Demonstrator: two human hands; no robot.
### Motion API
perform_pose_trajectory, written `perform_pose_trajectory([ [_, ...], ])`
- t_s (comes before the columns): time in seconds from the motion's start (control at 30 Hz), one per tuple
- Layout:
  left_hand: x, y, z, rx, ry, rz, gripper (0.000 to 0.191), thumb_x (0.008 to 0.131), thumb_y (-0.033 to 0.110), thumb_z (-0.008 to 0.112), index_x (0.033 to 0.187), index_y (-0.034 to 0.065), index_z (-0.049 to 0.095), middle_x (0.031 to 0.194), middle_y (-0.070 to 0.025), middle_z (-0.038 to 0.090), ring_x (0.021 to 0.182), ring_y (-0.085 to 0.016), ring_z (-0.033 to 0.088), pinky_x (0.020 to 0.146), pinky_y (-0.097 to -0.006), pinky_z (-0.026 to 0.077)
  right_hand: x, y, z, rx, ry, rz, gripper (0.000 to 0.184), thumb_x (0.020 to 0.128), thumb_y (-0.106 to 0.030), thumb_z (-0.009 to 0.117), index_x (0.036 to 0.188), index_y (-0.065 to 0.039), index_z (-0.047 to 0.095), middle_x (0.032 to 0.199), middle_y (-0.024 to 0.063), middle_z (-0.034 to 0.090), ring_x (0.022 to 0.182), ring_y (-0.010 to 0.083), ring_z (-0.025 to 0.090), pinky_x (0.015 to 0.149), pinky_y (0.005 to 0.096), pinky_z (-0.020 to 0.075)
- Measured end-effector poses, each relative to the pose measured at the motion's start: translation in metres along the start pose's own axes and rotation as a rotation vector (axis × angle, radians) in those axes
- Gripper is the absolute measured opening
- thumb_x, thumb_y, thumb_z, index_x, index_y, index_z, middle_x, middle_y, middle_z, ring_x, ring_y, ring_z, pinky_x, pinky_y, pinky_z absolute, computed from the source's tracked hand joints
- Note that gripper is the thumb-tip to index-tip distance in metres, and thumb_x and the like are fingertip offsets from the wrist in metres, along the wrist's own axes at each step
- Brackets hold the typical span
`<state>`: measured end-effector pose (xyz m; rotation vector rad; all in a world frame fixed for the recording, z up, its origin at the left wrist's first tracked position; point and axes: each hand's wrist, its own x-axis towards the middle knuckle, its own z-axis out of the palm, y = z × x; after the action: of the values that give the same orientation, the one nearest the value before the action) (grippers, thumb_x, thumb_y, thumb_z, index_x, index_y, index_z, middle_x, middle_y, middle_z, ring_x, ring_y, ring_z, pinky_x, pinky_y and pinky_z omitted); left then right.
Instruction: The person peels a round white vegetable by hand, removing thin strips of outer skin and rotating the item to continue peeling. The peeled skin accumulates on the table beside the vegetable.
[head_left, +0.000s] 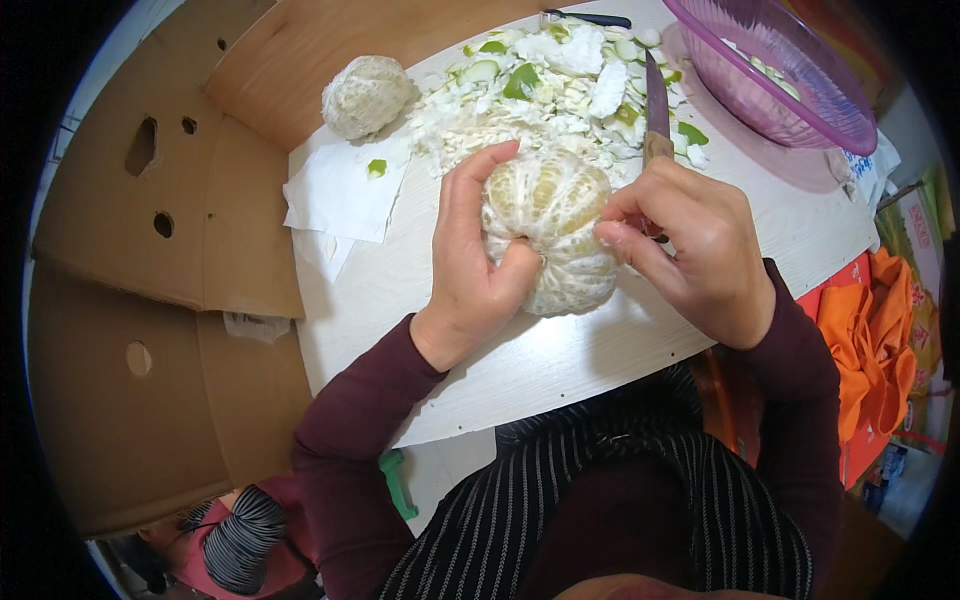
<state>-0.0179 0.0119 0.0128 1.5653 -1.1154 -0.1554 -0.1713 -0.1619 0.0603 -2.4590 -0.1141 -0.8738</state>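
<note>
A large peeled pomelo (555, 225), its segments showing through white pith, is held above the white table. My left hand (480, 262) grips its left side, with the thumb pressed into the hollow at its centre. At its right side is my right hand (682, 240), thumb and forefinger pinched against the surface; whether a bit of pith is between them cannot be told. A knife (657, 105) with a wooden handle lies just beyond the right hand, on the edge of the peelings. Another peeled pomelo (367, 97) rests at the far left.
Green and white peel scraps (540, 90) are heaped behind the pomelo, with a black-handled tool (592, 18) beyond. A pink plastic basin (795, 97) stands far right. White paper (345, 187) lies left, beside cardboard (150, 247). Orange cloth (870, 337) is at right. Another person (240, 540) is lower left.
</note>
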Motion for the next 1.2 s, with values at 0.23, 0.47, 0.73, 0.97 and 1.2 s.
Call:
perform_pose_trajectory([
  [0.23, -0.002, 0.002, 0.001, 0.120, 0.047, 0.131, 0.065, 0.075, 0.004, 0.052, 0.139, -0.0034, 0.047, 0.131, -0.0240, 0.050, 0.125, -0.037, 0.050, 0.113, -0.0439, 0.039, 0.009, -0.007, 0.008, -0.045, -0.011, 0.079, 0.008, 0.082, -0.003, 0.072, 0.083, -0.003, 0.065, 0.076, 0.0117, 0.063, 0.065, 0.0292, 0.065, 0.057, 0.0361, 0.0504],
  [0.47, -0.001, 0.002, 0.001, 0.105, 0.058, 0.100, 0.063, 0.077, 0.004, 0.053, 0.140, -0.0013, 0.047, 0.129, -0.0239, 0.051, 0.121, -0.037, 0.053, 0.110, -0.0432, 0.042, 0.020, -0.030, -0.016, 0.177, -0.019, -0.052, 0.010, 0.081, -0.001, 0.069, 0.085, -0.003, 0.059, 0.074, 0.0052, 0.057, 0.058, 0.0147, 0.054, 0.055, 0.0285, 0.0457],
  [0.73, -0.001, -0.001, -0.001, 0.060, 0.036, 0.037, 0.069, 0.075, 0.001, 0.048, 0.144, 0.0024, 0.048, 0.137, -0.0178, 0.052, 0.130, -0.026, 0.051, 0.113, -0.0374, 0.040, 0.025, -0.013, -0.023, -0.591, -0.122, -0.189, 0.046, 0.082, 0.000, 0.069, 0.127, -0.001, 0.060, 0.113, 0.0164, 0.066, 0.103, 0.0327, 0.065, 0.082, 0.0450, 0.0530],
  [0.97, 0.000, -0.001, 0.004, -0.122, 0.031, -0.132, 0.063, 0.076, 0.006, 0.053, 0.139, 0.0016, 0.050, 0.126, -0.0212, 0.053, 0.119, -0.033, 0.056, 0.107, -0.0412, 0.044, 0.007, -0.111, -0.054, -0.433, -0.252, -0.174, 0.040, 0.097, -0.036, 0.065, 0.113, 0.000, 0.070, 0.094, 0.0113, 0.071, 0.088, 0.0294, 0.072, 0.071, 0.0359, 0.0550],
  [1.2, -0.001, -0.002, -0.003, -0.028, -0.004, -0.024, 0.065, 0.077, 0.010, 0.055, 0.141, 0.0018, 0.048, 0.132, -0.0221, 0.051, 0.124, -0.035, 0.053, 0.110, -0.0453, 0.043, 0.039, -0.099, -0.069, -0.643, -0.294, -0.504, 0.052, 0.102, -0.049, 0.059, 0.125, -0.004, 0.071, 0.097, 0.0042, 0.072, 0.083, 0.0154, 0.070, 0.065, 0.0271, 0.0554],
])
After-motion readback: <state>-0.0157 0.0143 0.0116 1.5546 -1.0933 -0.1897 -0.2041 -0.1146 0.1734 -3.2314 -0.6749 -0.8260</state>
